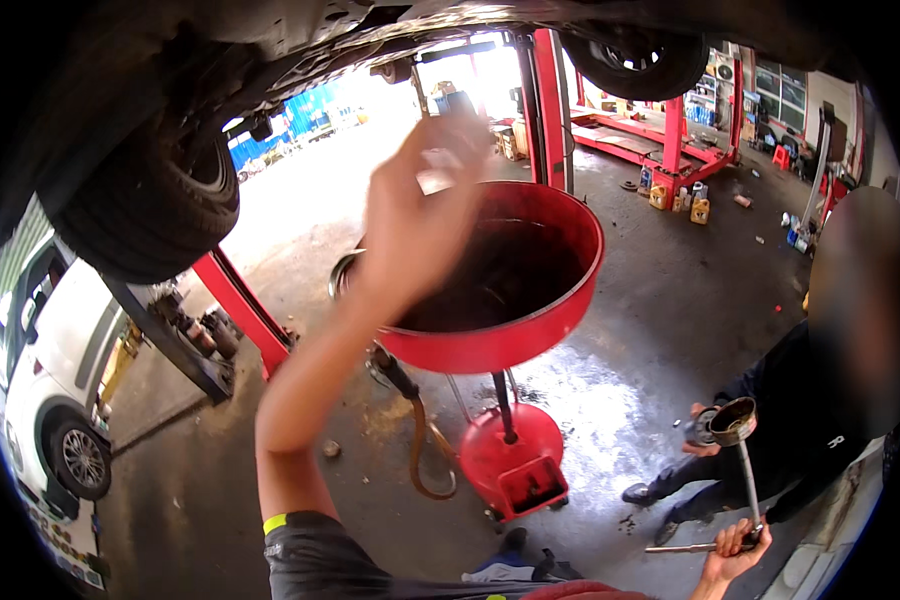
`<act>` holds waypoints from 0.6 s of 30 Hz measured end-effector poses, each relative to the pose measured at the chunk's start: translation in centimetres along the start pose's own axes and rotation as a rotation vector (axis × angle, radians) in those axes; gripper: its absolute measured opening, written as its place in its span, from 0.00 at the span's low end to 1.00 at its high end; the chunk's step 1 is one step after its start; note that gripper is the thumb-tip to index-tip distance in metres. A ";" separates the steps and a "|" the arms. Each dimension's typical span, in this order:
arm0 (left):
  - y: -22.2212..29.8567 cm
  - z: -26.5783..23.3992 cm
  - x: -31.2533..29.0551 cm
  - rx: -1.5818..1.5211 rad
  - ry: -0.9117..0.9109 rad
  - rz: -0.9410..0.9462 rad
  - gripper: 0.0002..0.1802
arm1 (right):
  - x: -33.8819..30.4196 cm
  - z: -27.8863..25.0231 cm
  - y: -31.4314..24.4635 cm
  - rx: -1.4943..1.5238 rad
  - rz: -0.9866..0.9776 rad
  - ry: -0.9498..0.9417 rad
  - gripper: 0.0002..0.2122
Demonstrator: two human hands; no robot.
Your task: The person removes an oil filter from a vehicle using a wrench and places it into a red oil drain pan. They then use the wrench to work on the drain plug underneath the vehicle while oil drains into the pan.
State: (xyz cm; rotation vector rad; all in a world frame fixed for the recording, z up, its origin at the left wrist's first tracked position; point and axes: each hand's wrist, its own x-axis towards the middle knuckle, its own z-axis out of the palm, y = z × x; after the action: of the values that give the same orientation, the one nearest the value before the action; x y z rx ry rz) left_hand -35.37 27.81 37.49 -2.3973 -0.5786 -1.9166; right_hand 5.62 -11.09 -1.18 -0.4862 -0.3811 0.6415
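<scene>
In front of you, the dark, stained workshop floor (pixel 220 500) carries the round red base of an oil drainer (pixel 482 452), with a bright patch of reflected light just beside it. To your left, a white car (pixel 60 370) stands on the same floor. Farther off on your right, it holds yellow jugs (pixel 700 211) near a red lift post (pixel 674 140), and a small red stool (pixel 781 157).

Red runs through the bay: drain bowl (pixel 490 348), tank (pixel 485 455), lift posts (pixel 548 110).
Bowl near black inside; hose (pixel 417 450) brown; cup-ended tool (pixel 738 433) silver-grey, browned at the rim; near sleeve (pixel 320 560) dark grey, yellow-green band; co-worker's clothing (pixel 765 395) black, small white mark; tyre (pixel 135 215) black; parked car (pixel 45 385) white; far sheeting (pixel 310 112) blue; jugs (pixel 700 211) golden yellow; floor (pixel 220 520) grey, glaring white in patches.
</scene>
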 end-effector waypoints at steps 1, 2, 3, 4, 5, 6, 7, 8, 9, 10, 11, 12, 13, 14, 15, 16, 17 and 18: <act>-3.7 -1.2 3.5 -0.006 0.020 -0.029 0.15 | 0.1 2.1 1.3 0.030 -0.024 0.122 0.16; -5.9 -0.9 6.6 -0.041 0.076 -0.009 0.19 | 0.1 4.5 2.3 0.006 -0.023 0.305 0.16; -7.8 -1.2 9.4 0.070 0.093 0.061 0.19 | 0.3 3.7 3.5 -0.006 -0.019 0.218 0.16; -12.3 -3.1 12.9 0.234 0.041 0.240 0.23 | 0.4 4.1 4.7 0.011 -0.005 0.134 0.15; -14.4 -2.5 15.7 -0.032 -0.046 0.022 0.21 | 0.7 4.8 5.5 0.010 0.011 0.064 0.15; -16.1 -2.4 17.7 -0.231 -0.181 0.567 0.19 | 0.7 5.8 6.0 0.008 0.012 0.077 0.14; -18.0 -2.7 18.4 -0.126 -0.118 0.348 0.18 | 0.9 6.8 6.8 0.009 0.014 0.092 0.13; -14.9 -3.5 17.5 -0.005 -0.075 0.109 0.17 | 1.4 7.4 7.1 0.026 0.060 0.046 0.13; -13.6 -2.3 17.5 -0.003 -0.132 0.227 0.17 | 1.5 7.7 7.5 0.048 0.068 0.009 0.13; -12.5 -1.2 15.4 0.088 -0.115 0.032 0.20 | 1.0 8.0 6.9 0.013 0.070 0.057 0.13; -11.5 -0.8 14.1 0.201 -0.123 -0.004 0.24 | 1.0 8.2 7.1 0.006 0.066 0.076 0.14; -15.5 -1.5 15.3 0.006 -0.056 -0.186 0.23 | 1.2 8.1 7.2 0.000 0.113 -0.017 0.15; -16.6 -1.4 15.2 -0.039 -0.098 -0.223 0.22 | 1.6 8.5 7.1 -0.010 0.114 0.014 0.15; -18.1 -1.2 15.1 -0.081 -0.143 -0.271 0.21 | 1.6 8.7 7.1 -0.024 0.125 0.045 0.15; -14.4 -0.4 13.0 0.016 -0.287 -0.152 0.20 | 1.4 8.5 7.1 -0.033 0.116 0.078 0.15; -11.2 -0.6 11.4 0.133 -0.414 -0.025 0.20 | 1.7 8.0 7.1 -0.026 0.124 0.060 0.14; -9.9 -1.1 10.3 0.157 -0.506 -0.084 0.18 | 2.2 7.3 7.0 -0.029 0.146 0.034 0.14; -8.8 -1.6 9.4 0.180 -0.597 -0.143 0.16 | 2.5 6.6 7.0 -0.030 0.167 0.007 0.14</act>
State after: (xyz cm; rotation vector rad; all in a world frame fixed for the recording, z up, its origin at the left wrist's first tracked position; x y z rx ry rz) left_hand -37.75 38.16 44.92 -2.8490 -0.9135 -1.0883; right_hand 1.02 -2.51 0.96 -0.5525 -0.3463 0.7964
